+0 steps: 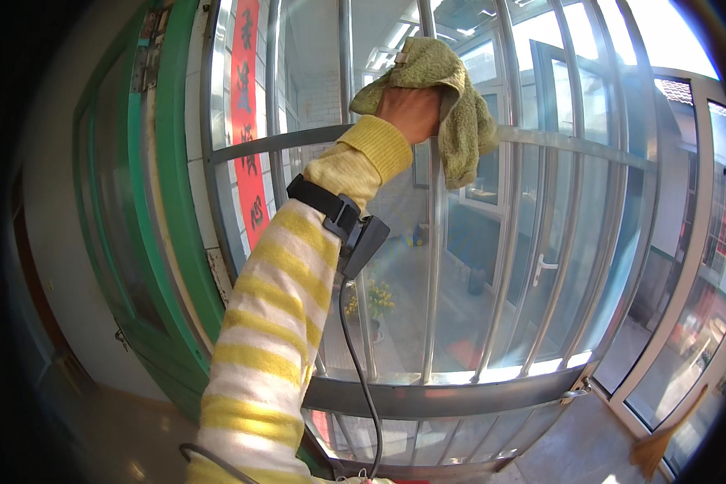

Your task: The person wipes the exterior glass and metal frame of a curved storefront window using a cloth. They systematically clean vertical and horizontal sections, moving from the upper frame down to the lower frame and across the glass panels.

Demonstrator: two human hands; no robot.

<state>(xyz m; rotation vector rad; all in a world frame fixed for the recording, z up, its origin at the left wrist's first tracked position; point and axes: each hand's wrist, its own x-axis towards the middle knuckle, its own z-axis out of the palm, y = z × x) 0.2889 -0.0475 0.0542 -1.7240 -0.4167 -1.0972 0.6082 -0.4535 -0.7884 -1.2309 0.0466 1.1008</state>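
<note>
My left hand (412, 112) is raised and gripping an olive-green terry cloth (469, 136). The cloth drapes over the fingers and hangs down on the right side of the hand, against the barred glass door panel (393, 254). A metal crossbar (562, 145) runs behind the hand at wrist height, and upright metal bars (432, 302) pass behind the cloth. Most of the fingers are hidden under the fabric. A black strap (323, 202) with a small device and cable circles the forearm over a yellow-striped sleeve. My right hand is out of view.
A green door leaf (175, 254) stands at the left. A red paper strip (251, 121) with writing shows through the glass. The barred door has a metal handle (576, 393) at its lower right. Further right are a white-framed door (659, 339) and a straw broom (653, 451).
</note>
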